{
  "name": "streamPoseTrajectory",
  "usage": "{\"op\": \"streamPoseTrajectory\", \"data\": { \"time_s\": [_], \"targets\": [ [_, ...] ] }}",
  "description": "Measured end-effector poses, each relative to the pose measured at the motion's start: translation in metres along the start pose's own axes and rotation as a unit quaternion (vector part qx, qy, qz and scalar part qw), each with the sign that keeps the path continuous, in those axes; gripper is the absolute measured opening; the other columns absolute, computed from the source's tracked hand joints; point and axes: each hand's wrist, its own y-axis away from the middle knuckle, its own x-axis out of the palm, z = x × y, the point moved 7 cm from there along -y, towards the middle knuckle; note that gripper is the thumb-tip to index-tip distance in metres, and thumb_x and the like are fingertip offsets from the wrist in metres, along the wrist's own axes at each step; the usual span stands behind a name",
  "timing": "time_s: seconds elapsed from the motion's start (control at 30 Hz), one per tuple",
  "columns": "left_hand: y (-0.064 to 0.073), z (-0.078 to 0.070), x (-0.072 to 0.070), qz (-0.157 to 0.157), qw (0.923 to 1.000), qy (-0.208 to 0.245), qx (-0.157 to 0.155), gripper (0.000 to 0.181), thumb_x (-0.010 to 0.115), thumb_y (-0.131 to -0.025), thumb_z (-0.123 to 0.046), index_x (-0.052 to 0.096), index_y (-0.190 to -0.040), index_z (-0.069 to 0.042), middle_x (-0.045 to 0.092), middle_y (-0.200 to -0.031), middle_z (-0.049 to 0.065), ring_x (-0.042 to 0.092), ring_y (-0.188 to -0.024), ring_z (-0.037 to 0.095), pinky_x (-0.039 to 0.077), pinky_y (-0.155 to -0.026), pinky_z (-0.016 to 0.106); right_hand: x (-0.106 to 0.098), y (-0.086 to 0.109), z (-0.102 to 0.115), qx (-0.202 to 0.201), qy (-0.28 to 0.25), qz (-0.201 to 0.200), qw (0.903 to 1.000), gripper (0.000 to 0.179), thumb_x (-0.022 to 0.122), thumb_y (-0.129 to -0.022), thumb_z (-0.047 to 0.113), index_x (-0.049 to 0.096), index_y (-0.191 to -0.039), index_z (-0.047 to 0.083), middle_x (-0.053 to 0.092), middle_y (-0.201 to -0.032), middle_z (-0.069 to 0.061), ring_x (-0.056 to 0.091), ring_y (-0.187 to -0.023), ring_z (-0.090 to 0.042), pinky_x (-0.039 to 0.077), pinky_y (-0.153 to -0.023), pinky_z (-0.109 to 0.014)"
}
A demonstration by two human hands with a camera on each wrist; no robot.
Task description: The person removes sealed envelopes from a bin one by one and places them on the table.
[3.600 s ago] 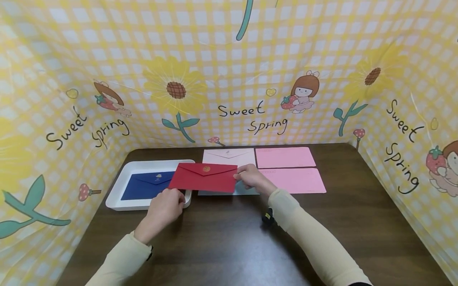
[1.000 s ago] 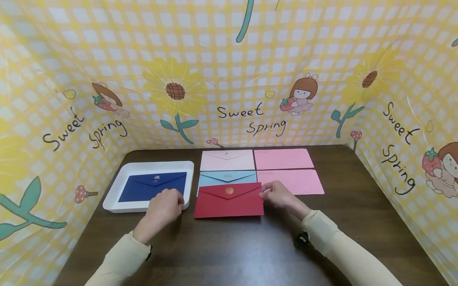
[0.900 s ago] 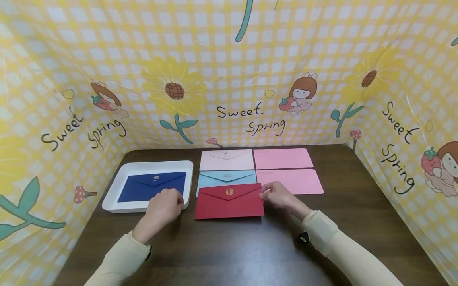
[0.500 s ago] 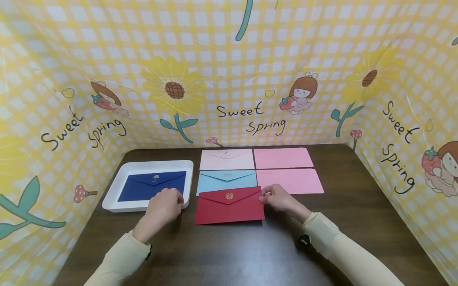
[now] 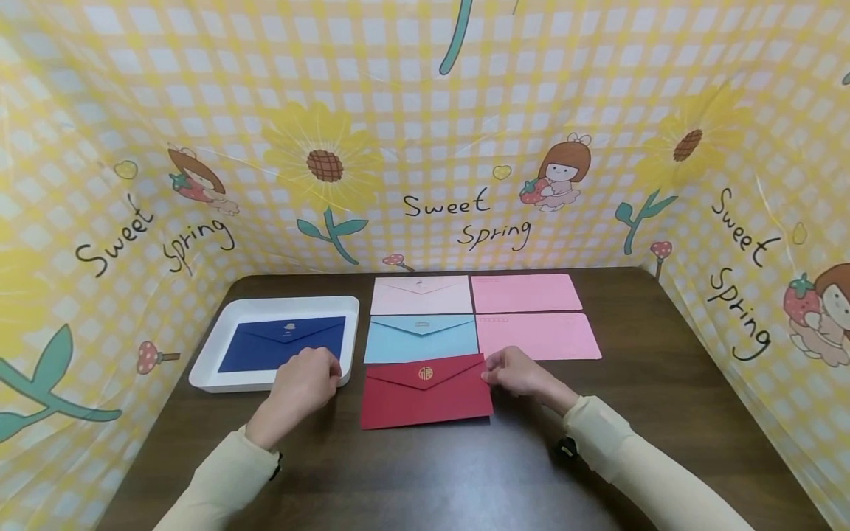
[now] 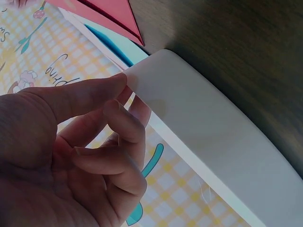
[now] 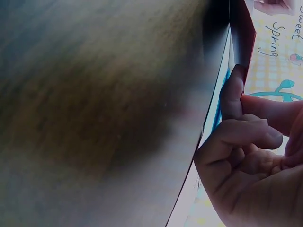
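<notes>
My right hand (image 5: 524, 374) pinches the right edge of a red envelope (image 5: 425, 402) with a gold emblem on its flap. In the right wrist view, thumb and finger hold the red envelope (image 7: 245, 38) seen nearly edge-on. Its far edge lies just in front of a light blue envelope (image 5: 423, 345). My left hand (image 5: 305, 383) grips the front right rim of a white tray (image 5: 232, 380). The left wrist view shows thumb and fingers on either side of the tray wall (image 6: 203, 123). Inside the tray lies a dark blue envelope (image 5: 265, 350), partly hidden by that hand.
Behind the light blue envelope lies a pale pink envelope (image 5: 420, 301). Two pink envelopes (image 5: 527, 293) lie to the right, one behind the other. A yellow checked cloth (image 5: 425, 133) walls in the dark wooden table (image 5: 425, 479) at the back and sides.
My right hand has carried the red envelope from above the tray's right end rightward, then toward the front of the table, uncovering the light blue envelope. My left hand has stayed at the tray rim.
</notes>
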Motion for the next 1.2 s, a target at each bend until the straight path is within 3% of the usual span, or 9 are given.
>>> {"op": "streamPoseTrajectory", "data": {
  "time_s": [0.2,0.43,0.67,0.97,1.2],
  "targets": [
    [-0.0002,0.0002,-0.0004,0.000,1.0000,-0.001,0.001,0.012,0.078,-0.090,-0.002,0.081,-0.101,-0.003,0.075,-0.094,0.014,0.063,-0.070,0.023,0.057,-0.064,0.043,0.0025,-0.0006,-0.0035,0.006,0.011,0.012,0.9999,0.016,0.067,-0.101,0.010,0.075,-0.087,0.007,0.062,-0.067,-0.005,0.042,-0.047,-0.013,0.035,-0.045,-0.025],
    [0.0004,-0.0009,-0.0018,0.002,1.0000,-0.001,-0.001,0.012,0.078,-0.090,-0.002,0.081,-0.101,-0.003,0.075,-0.095,0.014,0.063,-0.070,0.023,0.057,-0.064,0.042,0.0072,0.0003,-0.0042,0.000,0.048,0.033,0.9983,0.027,0.069,-0.101,0.012,0.072,-0.075,0.006,0.069,-0.066,-0.006,0.041,-0.046,-0.011,0.034,-0.045,-0.024],
    [0.0007,-0.0031,-0.0035,0.002,1.0000,-0.003,0.004,0.012,0.077,-0.090,-0.002,0.081,-0.101,-0.003,0.075,-0.096,0.015,0.064,-0.071,0.024,0.057,-0.064,0.044,0.0089,0.0032,-0.0039,0.005,0.045,0.049,0.9978,0.030,0.069,-0.101,0.011,0.071,-0.072,0.004,0.068,-0.062,-0.009,0.040,-0.043,-0.010,0.033,-0.045,-0.023],
    [0.0006,-0.0021,-0.0021,0.005,1.0000,-0.006,0.003,0.012,0.077,-0.090,-0.003,0.081,-0.102,-0.003,0.075,-0.096,0.014,0.064,-0.071,0.023,0.057,-0.064,0.043,0.0078,0.0031,-0.0019,-0.003,0.103,0.030,0.9942,0.036,0.071,-0.100,0.015,0.065,-0.065,0.006,0.059,-0.056,-0.006,0.047,-0.050,-0.015,0.038,-0.050,-0.027],
    [0.0000,0.0002,-0.0012,0.004,1.0000,-0.001,0.001,0.013,0.078,-0.090,-0.003,0.081,-0.103,-0.003,0.075,-0.096,0.015,0.063,-0.071,0.023,0.057,-0.063,0.042,0.0087,0.0028,-0.0030,0.003,0.127,0.023,0.9916,0.031,0.073,-0.098,0.016,0.064,-0.069,0.008,0.056,-0.057,-0.003,0.051,-0.054,-0.017,0.041,-0.053,-0.029]
  ]
}}
